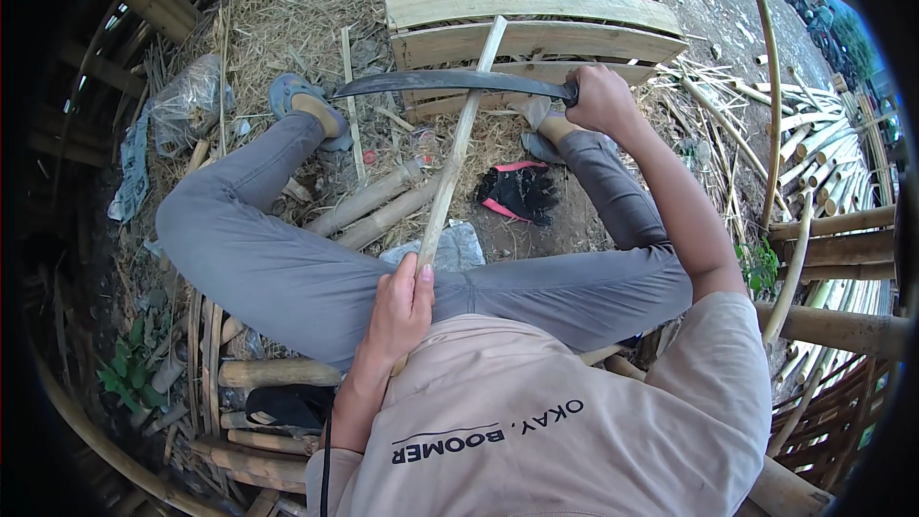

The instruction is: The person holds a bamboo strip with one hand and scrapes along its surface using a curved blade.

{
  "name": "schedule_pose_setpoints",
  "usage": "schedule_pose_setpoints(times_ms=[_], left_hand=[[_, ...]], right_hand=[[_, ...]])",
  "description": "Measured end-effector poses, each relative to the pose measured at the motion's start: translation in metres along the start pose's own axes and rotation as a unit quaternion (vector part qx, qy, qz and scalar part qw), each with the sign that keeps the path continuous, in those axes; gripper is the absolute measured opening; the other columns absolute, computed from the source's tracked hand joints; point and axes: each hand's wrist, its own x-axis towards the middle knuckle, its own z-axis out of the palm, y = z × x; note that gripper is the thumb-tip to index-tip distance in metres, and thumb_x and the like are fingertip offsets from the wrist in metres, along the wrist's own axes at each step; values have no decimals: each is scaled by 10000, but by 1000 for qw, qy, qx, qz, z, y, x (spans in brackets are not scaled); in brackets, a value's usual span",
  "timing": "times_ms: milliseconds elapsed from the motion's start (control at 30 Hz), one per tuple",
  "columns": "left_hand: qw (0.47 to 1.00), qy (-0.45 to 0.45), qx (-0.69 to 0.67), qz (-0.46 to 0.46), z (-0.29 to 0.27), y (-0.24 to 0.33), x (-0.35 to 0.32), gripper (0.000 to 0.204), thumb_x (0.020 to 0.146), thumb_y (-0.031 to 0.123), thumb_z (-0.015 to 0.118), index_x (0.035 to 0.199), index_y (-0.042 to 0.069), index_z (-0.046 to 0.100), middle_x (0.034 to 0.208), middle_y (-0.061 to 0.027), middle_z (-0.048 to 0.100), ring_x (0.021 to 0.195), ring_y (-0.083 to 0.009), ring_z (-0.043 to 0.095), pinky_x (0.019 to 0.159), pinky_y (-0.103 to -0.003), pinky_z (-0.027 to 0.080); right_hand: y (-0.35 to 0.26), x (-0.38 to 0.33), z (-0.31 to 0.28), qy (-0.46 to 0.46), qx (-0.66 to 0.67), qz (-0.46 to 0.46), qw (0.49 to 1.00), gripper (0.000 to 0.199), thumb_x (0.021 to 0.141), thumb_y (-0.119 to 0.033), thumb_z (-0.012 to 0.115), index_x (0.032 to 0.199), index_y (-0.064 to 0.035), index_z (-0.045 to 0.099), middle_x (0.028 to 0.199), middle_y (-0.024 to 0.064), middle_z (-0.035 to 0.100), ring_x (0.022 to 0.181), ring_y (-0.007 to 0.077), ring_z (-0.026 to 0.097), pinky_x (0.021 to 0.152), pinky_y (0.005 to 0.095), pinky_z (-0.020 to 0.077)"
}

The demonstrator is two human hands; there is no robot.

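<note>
My left hand (pixel 400 314) is closed round the near end of a pale split bamboo strip (pixel 453 172), close to my waist. The strip slants up and away, its far end over the edge of a slatted wooden platform (pixel 526 5). In my right hand (pixel 601 101) is the handle of a machete (pixel 431 82), gripped in a fist. Its long dark blade points left and lies across the upper part of the strip, seemingly touching it. The handle is mostly hidden by my fingers.
Between my legs lie a black and pink cloth (pixel 517 193), bamboo poles (pixel 369 203) and a grey stone-like block (pixel 445 247). Shavings (pixel 297 19) cover the ground ahead. Clear plastic bags (pixel 191 101) sit at left. Cut bamboo poles (pixel 823 158) are stacked at right.
</note>
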Motion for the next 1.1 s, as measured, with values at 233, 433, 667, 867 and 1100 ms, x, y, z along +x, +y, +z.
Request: schedule_pose_setpoints(times_ms=[233, 433, 667, 867, 1100], left_hand=[[996, 15, -6, 82, -3, 24, -16, 257, 1075, 180, 450, 882, 19, 502, 561, 13, 484, 473, -46, 447, 427, -254, 359], [982, 2, -165, -90, -7, 10, -6, 285, 1087, 220, 426, 879, 39, 499, 562, -5, 477, 459, -86, 467, 437, -282, 370], [921, -86, -353, -144, -19, 10, -1, 270, 1115, 316, 378, 981, 87, 432, 618, 38, 336, 452, -22, 266, 395, -198, 261], [876, -172, -411, -183, -21, 10, 7, 317, 1119, 365, 345, 950, 106, 413, 611, 42, 310, 447, -28, 262, 368, -207, 252], [805, -197, -500, -252, -33, 8, 11, 396, 1111, 429, 327, 900, 108, 422, 580, 68, 276, 423, -24, 246, 345, -209, 241]], right_hand=[[58, 22, -23, 74, -25, 139, 987, 273, 707, -191, 683, 898, -6, 743, 917, 269, 713, 868, 442, 696, 829, 504, 566], [66, -15, -29, 113, 105, 136, 979, 320, 830, -290, 726, 807, 28, 706, 738, 236, 681, 693, 398, 668, 676, 467, 523], [-24, -48, -14, 101, 280, 21, 955, 400, 854, -341, 765, 713, 22, 678, 548, 161, 578, 499, 298, 540, 550, 407, 441], [-66, -66, 25, 43, 241, -33, 969, 396, 812, -420, 789, 741, -36, 723, 563, 156, 596, 600, 379, 631, 595, 440, 499], [-61, -77, 36, -12, 204, -13, 979, 396, 795, -444, 795, 817, -52, 747, 626, 157, 651, 697, 372, 679, 662, 464, 532]])
